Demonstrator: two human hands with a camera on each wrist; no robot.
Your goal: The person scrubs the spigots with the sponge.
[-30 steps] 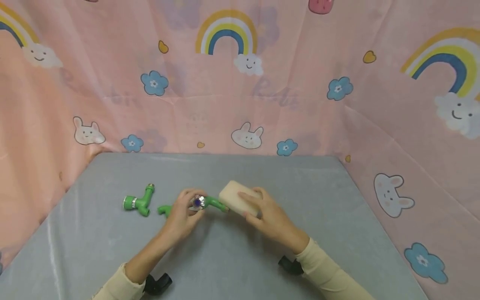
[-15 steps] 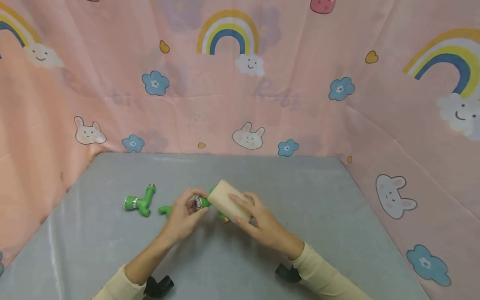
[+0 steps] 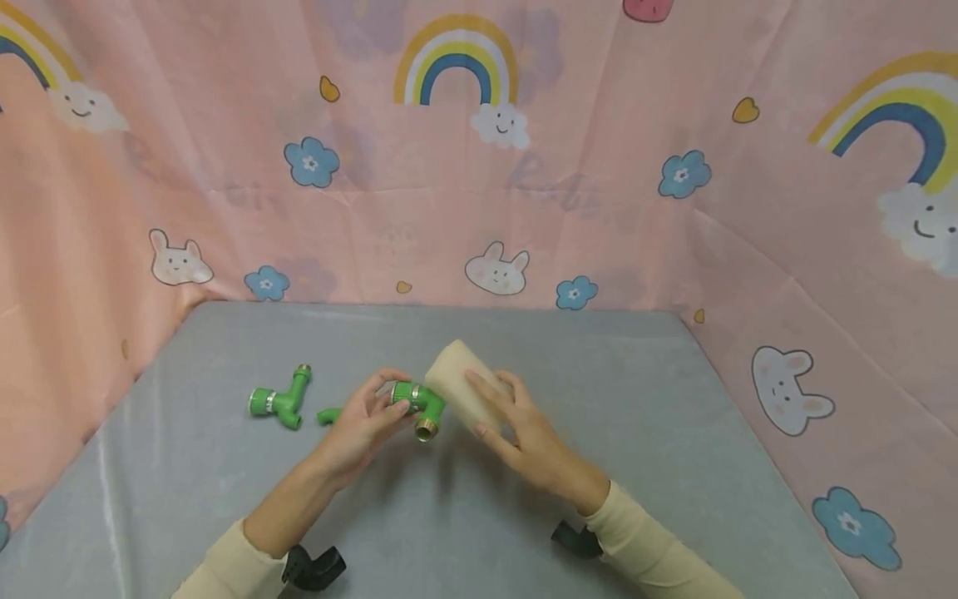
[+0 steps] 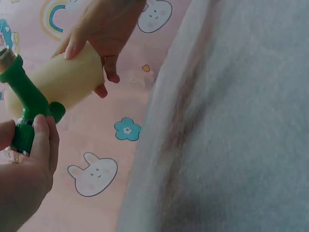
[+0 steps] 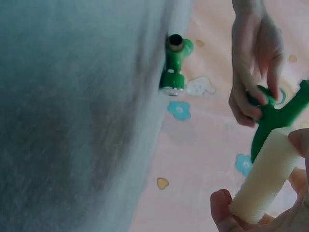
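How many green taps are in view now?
3: the held tap in the left hand, the leftmost tap on the grey table, and a third tap between them, mostly hidden behind that hand. More may be hidden.

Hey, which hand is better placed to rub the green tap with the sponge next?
Probably the right hand: it holds the cream sponge right next to the green tap, while the left hand is occupied gripping that tap.

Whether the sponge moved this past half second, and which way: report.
Yes: in the head view, the sponge moved up and right, closer to the central printed rabbit.
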